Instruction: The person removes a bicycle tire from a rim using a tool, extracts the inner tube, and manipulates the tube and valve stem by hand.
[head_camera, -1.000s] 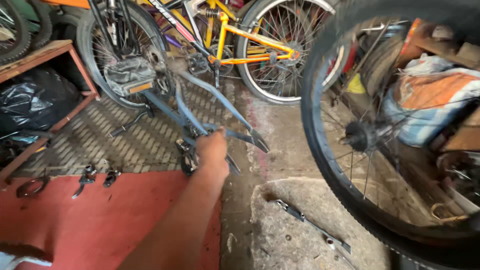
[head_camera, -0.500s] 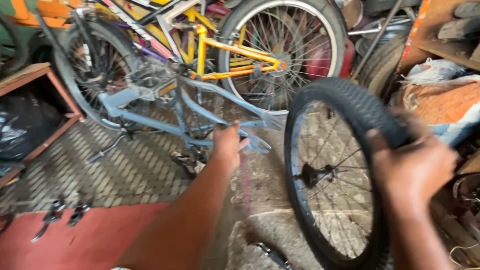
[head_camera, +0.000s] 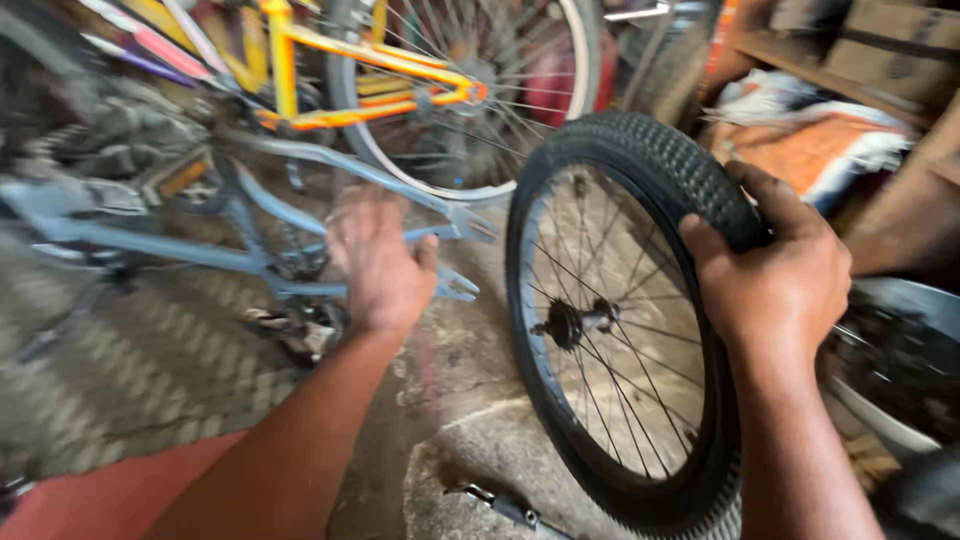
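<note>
Upright on the concrete floor (head_camera: 480, 470) at the right of the view stood a black bicycle wheel (head_camera: 620, 330), knobby tyre on, thin spokes running in to a dark hub with its axle stub pointing left. At the top of that tyre the right hand (head_camera: 775, 275) was clamped, fingers hooked over the tread and the thumb pressed on the near sidewall, holding the wheel on its edge. Left of the wheel and apart from it, the left hand (head_camera: 380, 260) was closed around the rear stays of a pale blue bicycle frame (head_camera: 170, 240), just ahead of the two forked dropouts, whose open ends pointed toward the wheel's rim. That frame lay low and stretched off to the left, blurred by camera motion, with its crank and chain area a dark smear below the wrist. Behind the frame stood a yellow and orange bicycle (head_camera: 330, 60), its large silver-rimmed rear wheel rising just beyond the dropouts. Under the blue frame the ground was a patterned metal grating (head_camera: 150, 370), and a red mat (head_camera: 120, 490) covered the lower left corner. Near the bottom edge, on the concrete in front of the tyre, lay a slim metal tool (head_camera: 505, 507). Off to the upper right a bundle of orange and white cloth (head_camera: 800, 130) rested beside a wooden shelf (head_camera: 860, 50).
</note>
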